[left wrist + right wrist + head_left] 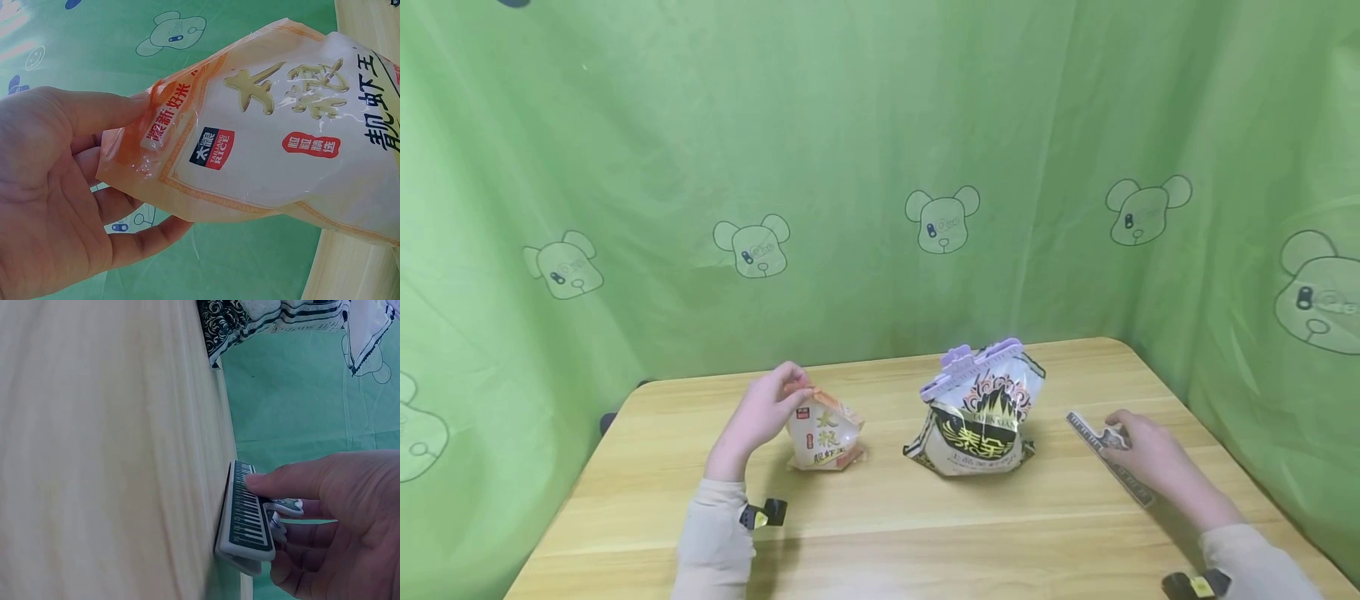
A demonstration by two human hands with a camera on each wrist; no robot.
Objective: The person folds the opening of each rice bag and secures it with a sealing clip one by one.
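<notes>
My left hand (763, 412) pinches the top edge of a small white and orange rice bag (826, 433) that stands on the table's left half. In the left wrist view the thumb lies on the orange strip of the bag (250, 144), with the fingers behind it. Over on the right, my right hand (1159, 462) grips a long bag clip (1109, 460) with a piano-key pattern, held slantwise close over the tabletop. The right wrist view shows the thumb on the patterned face of the clip (247, 519) and the fingers around its handle side.
Between the hands stands a larger black and white bag (981, 442), its folded top held by a purple clip (973, 368). The wooden table (925, 533) backs onto a green curtain (850, 125) printed with bear heads, which also hangs along both sides.
</notes>
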